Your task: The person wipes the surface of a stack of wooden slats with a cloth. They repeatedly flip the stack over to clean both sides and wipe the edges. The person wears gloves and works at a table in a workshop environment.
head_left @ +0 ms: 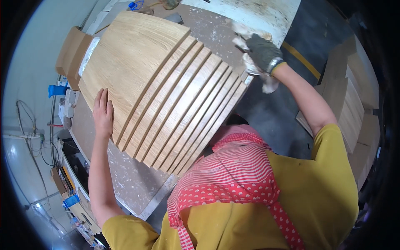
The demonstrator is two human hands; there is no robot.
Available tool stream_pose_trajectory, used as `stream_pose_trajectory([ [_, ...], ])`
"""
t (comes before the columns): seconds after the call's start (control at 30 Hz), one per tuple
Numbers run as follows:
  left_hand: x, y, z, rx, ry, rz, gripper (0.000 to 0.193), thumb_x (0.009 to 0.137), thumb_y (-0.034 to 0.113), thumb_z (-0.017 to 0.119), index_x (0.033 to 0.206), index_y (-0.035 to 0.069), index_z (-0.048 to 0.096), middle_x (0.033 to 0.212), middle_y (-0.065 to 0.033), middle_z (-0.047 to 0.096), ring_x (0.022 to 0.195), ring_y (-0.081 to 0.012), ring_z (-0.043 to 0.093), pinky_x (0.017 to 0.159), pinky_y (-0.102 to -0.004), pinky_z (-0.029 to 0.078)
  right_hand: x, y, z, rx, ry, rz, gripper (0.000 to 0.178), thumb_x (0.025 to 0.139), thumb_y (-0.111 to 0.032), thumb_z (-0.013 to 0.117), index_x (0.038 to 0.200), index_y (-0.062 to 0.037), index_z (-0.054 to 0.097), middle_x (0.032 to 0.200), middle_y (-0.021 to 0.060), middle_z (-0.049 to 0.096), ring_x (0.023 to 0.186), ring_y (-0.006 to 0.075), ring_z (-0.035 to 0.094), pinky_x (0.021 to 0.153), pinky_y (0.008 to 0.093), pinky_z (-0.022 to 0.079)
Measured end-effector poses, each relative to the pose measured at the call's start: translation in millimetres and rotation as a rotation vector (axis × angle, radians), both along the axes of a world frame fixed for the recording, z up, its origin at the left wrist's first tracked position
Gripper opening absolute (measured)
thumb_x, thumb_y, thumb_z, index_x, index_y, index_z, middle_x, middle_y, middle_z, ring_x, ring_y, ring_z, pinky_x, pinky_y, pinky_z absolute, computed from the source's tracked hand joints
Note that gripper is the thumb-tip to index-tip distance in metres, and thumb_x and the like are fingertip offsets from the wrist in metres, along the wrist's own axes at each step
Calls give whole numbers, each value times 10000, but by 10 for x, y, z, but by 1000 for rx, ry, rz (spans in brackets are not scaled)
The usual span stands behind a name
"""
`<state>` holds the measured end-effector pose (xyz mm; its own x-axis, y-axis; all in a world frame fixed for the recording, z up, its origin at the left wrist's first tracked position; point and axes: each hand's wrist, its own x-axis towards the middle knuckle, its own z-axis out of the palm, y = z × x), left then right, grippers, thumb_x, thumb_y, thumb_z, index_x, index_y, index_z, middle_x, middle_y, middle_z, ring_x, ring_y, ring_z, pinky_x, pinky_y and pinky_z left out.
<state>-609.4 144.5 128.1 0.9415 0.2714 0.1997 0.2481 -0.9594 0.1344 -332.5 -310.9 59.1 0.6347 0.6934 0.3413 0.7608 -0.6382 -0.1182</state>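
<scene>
A fanned stack of light wooden boards (137, 58) lies across the workbench in front of me, each board stepped back from the one beneath. My bare left hand (103, 114) rests flat on the top board near its left edge, fingers stretched out. A dark glove with a yellow cuff covers my right hand (263, 51), which is off to the right of the stack by the bench's far right edge. Its fingers are closed round a crumpled whitish rag (270, 84) that spreads out above and below the glove. The gloved fingertips are partly hidden.
The speckled workbench (131, 181) has a metal-trimmed edge close to my body. Beyond the stack's left end stands an open cardboard box (71, 54), with a blue container (57, 91) near it. More boards (348, 112) stand at the right. A blue-capped bottle (134, 6) lies at the back.
</scene>
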Motion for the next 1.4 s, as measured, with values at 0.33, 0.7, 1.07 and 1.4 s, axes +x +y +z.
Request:
stream_pose_trajectory([
  [0.33, -1, 63, -6, 14, -3, -13, 442, 996, 256, 394, 1401, 83, 438, 1450, -148, 403, 1323, -334, 399, 1088, -415, 321, -1329, 417, -428, 202, 83, 511, 297, 873, -139, 545, 1159, -88, 607, 974, 105, 674, 861, 242, 675, 763, 392, 534],
  [0.7, -33, 16, 8, 14, -4, 10, 440, 998, 255, 397, 1408, 99, 433, 1456, -140, 394, 1336, -319, 382, 1093, -408, 301, -1112, 296, 163, -117, 207, 358, 353, 886, -138, 515, 1227, -52, 550, 1035, 121, 633, 851, 251, 645, 703, 388, 509],
  [1.07, -46, -41, 49, 20, 15, 30, 432, 1002, 231, 396, 1400, 69, 435, 1451, -166, 397, 1333, -335, 388, 1102, -394, 310, -1112, 278, 357, -177, 59, 314, 224, 903, -187, 506, 1071, -110, 632, 993, 21, 681, 852, 220, 683, 729, 369, 534],
  [1.4, -26, 40, -23, -5, -45, -13, 431, 991, 251, 415, 1396, 107, 453, 1435, -143, 424, 1315, -323, 410, 1086, -414, 319, 221, -351, 401, 342, -51, 92, 432, 864, -127, 558, 1286, -43, 517, 1172, 149, 582, 1061, 274, 594, 928, 374, 483],
])
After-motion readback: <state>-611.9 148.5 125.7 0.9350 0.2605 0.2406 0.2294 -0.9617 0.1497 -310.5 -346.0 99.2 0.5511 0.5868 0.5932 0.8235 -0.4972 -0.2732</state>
